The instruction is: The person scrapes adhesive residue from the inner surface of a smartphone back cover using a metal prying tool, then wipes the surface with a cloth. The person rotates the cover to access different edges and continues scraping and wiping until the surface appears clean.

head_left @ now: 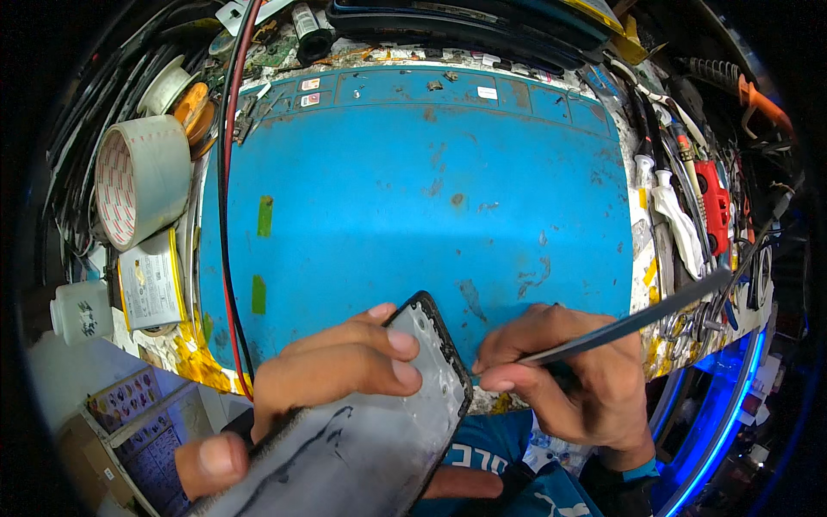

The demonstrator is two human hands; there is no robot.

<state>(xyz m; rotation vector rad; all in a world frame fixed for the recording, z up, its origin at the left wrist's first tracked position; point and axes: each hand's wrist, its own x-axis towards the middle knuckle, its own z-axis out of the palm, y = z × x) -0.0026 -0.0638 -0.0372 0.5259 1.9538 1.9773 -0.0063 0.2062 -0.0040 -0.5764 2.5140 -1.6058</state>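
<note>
My left hand (345, 370) is closed around a phone (362, 448) with a black edge, held tilted over the near edge of the mat. Its grey upper face looks smeared and scuffed, with dark streaks, and fingertips press on it near the top end. Right of the phone, my right hand (586, 370) pinches a long, flat, grey metal tool (637, 320). The tool's wide end sticks out up and to the right. Its working end is mostly hidden by the fingers, close to the phone's right edge; contact cannot be made out.
Under the hands lies a blue work mat (388, 198). On the left are a tape roll (142, 181), a flat battery (152, 280), a white bottle (82, 312) and a red and black cable (226, 172). A red tool (713, 207) and several hand tools crowd the right.
</note>
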